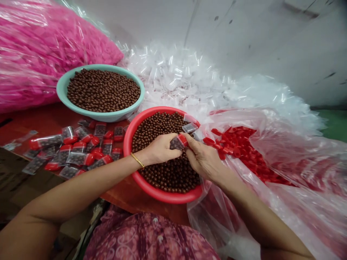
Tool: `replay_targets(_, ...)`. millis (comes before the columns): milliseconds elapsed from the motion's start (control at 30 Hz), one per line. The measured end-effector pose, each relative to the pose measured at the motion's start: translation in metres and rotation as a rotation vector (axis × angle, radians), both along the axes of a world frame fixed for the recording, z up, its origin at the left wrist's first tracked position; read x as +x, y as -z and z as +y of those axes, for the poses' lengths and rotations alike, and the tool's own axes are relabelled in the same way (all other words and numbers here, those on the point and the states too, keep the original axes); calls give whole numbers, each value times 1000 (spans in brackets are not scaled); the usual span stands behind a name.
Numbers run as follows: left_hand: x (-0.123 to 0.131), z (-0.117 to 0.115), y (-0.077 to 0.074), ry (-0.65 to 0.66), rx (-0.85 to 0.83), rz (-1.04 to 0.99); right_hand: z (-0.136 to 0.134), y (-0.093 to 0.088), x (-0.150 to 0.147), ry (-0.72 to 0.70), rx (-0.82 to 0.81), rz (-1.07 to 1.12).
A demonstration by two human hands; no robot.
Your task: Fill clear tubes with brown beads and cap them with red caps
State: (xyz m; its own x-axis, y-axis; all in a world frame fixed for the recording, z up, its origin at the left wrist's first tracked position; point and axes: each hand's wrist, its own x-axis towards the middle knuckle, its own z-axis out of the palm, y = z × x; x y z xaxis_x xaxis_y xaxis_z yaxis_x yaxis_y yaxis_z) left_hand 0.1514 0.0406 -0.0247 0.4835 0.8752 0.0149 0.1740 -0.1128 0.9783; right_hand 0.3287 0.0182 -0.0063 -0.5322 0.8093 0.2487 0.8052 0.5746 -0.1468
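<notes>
Your left hand [162, 147] pinches a small box [176, 143] by its clear body, and your right hand [202, 157] has thumb and fingers closed at its red end, above the balls. Behind, you have a wide heap of clear plastic pieces [176, 79], with a bulging transparent bag of pink pieces [54, 47] at its left. To your right, an open clear bag [292, 144] spills red caps [244, 148]. Two basins hold glossy brown balls: the teal basin [61, 88] farther off, and the red basin [128, 144] under your hands. Filled, red-capped boxes [80, 159] lie jumbled on the bench [116, 195]. The one you hold is clear-walled and tilted, dark balls showing through, its red cap turned rightward.
</notes>
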Motion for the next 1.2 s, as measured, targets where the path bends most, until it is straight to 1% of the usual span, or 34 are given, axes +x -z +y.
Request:
replay_targets(67,0,2,3,-21,34,28,0,3,-1,-31,14,-16)
replay_targets(167,2,5,5,-25,27,37,0,4,-2,-43,43,-50)
replay_targets(267,4,6,3,26,-67,3,5,-2,1,-27,33,-42)
replay_targets(333,6,6,-2,76,-144,-11,10,-6,3,-1,-15,80)
replay_targets(367,7,5,-4,99,-163,-2,13,-7,3,21,-47,196)
replay_targets(433,7,4,-8,136,-113,56,18,-5,-1,99,-123,495)
replay_targets(500,6,3,-10,171,2,149,22,0,-11,191,-254,766)
replay_targets(533,5,2,-10,183,56,196,24,3,-18,223,-336,859)
replay_targets(567,4,1,-10,193,98,239,25,5,-24,237,-426,920)
replay_targets(633,3,0,-11,210,139,319,27,9,-35,211,-586,955)
replay_targets(733,1,-3,-12,231,176,432,26,13,-40,121,-698,898)
replay_targets(800,1,-4,-14,250,216,516,23,15,-38,60,-682,836)
replay_targets(867,0,-6,-15,256,282,602,19,18,-36,2,-596,770)
replay_targets(933,-1,-8,-15,246,347,671,16,20,-36,-20,-479,720)
replay_targets(1000,-2,-10,-14,216,382,688,13,18,-39,-14,-410,738)
replay_targets(1067,0,-12,-15,177,401,628,14,11,-43,-12,-437,847)
replay_targets(1133,1,-14,-16,136,403,513,17,1,-42,-7,-506,973)
replay_targets(1200,-3,-16,-21,97,388,413,23,-11,-32,50,-494,996)
